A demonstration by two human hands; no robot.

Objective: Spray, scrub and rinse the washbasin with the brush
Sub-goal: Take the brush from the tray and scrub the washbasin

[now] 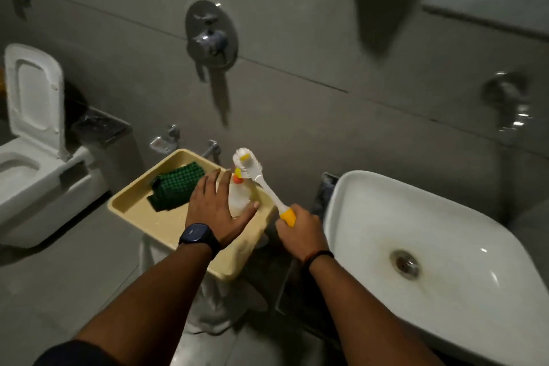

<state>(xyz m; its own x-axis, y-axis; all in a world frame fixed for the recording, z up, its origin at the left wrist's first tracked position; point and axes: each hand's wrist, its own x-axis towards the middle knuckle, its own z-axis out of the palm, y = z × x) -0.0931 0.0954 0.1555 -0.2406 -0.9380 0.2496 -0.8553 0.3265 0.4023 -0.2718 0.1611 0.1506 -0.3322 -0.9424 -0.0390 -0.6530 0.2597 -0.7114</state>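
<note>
The white washbasin (439, 235) with a metal drain (404, 264) fills the lower right. My right hand (301, 232) grips the yellow end of a white brush (261, 183), whose bristle head points up and away over a beige tray (142, 217). A clear spray bottle (239, 197) with an orange nozzle stands in the tray. My left hand (218, 208), fingers spread, rests against the bottle's left side, thumb curling round its front. It does not look closed on the bottle.
A folded green scrub cloth (175, 187) lies in the tray, which sits on a white stand. A toilet (32, 163) with raised lid is at the left. Wall taps (211, 36) and a hose fitting (509, 98) are mounted on the grey wall.
</note>
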